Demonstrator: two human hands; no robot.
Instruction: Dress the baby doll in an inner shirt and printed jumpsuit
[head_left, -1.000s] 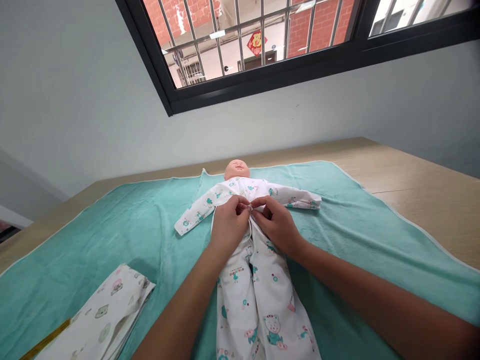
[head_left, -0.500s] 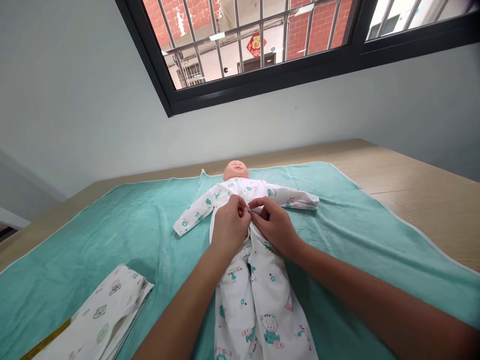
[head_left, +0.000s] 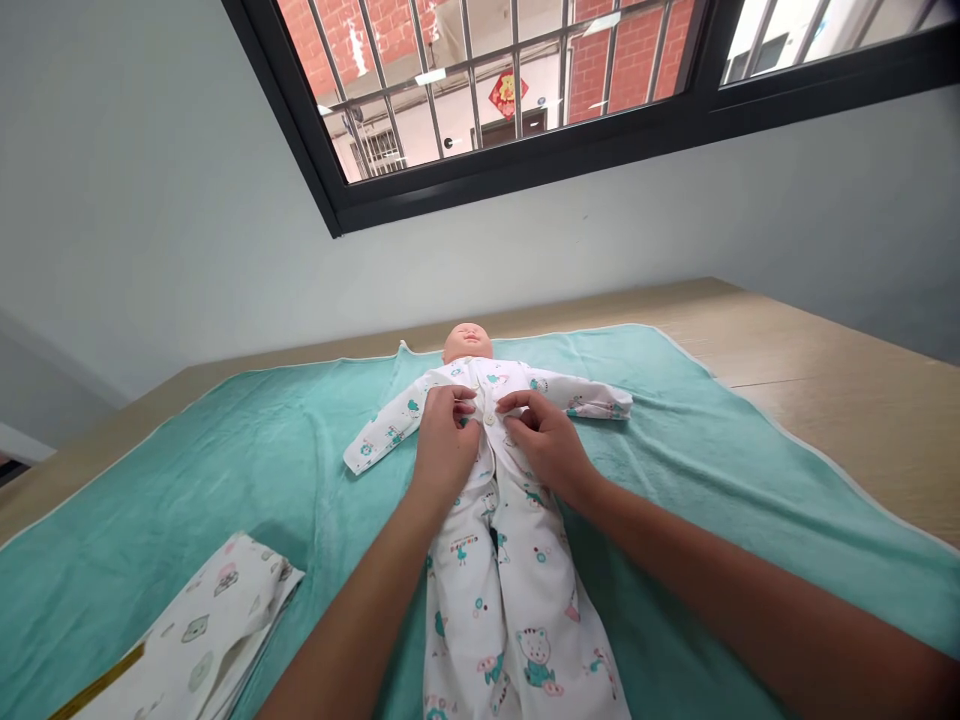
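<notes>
A baby doll (head_left: 468, 343) lies on its back, dressed in a white onesie (head_left: 536, 570) with pink and green animal prints. Its sleeves spread to both sides and its legs point toward me. A small round button (head_left: 489, 419) shows on the front placket at the chest. Just left of that button is my left hand (head_left: 448, 435), fingers bent, with a gap between thumb and fingertips. On the other side my right hand (head_left: 546, 437) rests against the cloth, its thumb and index finger a little apart. Neither hand visibly grips anything.
A teal blanket (head_left: 247, 450) with a pale edge covers much of the wooden table (head_left: 810, 360). Folded printed cloth (head_left: 202, 630) with a yellow-brown strip (head_left: 97, 685) lies at the lower left. Behind stand a wall and a dark-framed barred window (head_left: 510, 160).
My hands were pinched together over the chest placket. They have parted, the left one moving left, and the button between them now shows.
</notes>
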